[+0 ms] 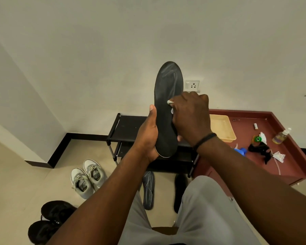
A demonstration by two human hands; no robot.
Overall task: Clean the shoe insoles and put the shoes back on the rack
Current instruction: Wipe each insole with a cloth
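A black insole (pixel 168 89) stands upright in front of me, toe end up, with pale wet streaks near its top. My left hand (pixel 148 137) grips its heel end, thumb along the left edge. My right hand (pixel 191 114) presses a small white wipe (pixel 170 102) against the insole's middle, fingers curled round it. Two more dark insoles (pixel 148 190) (pixel 179 190) lie on the floor in front of the black shoe rack (pixel 129 128). A grey pair of sneakers (pixel 87 177) and a black pair of shoes (pixel 49 221) stand on the floor at the left.
A maroon table (pixel 290 161) at the right holds a beige tray (pixel 223 128), a blue spray bottle (pixel 240 151), a small clear bottle (pixel 281 136), a black cloth (pixel 260 149) and crumpled wrappers. A wall socket (pixel 192 85) sits behind the insole. My grey-trousered knees fill the bottom.
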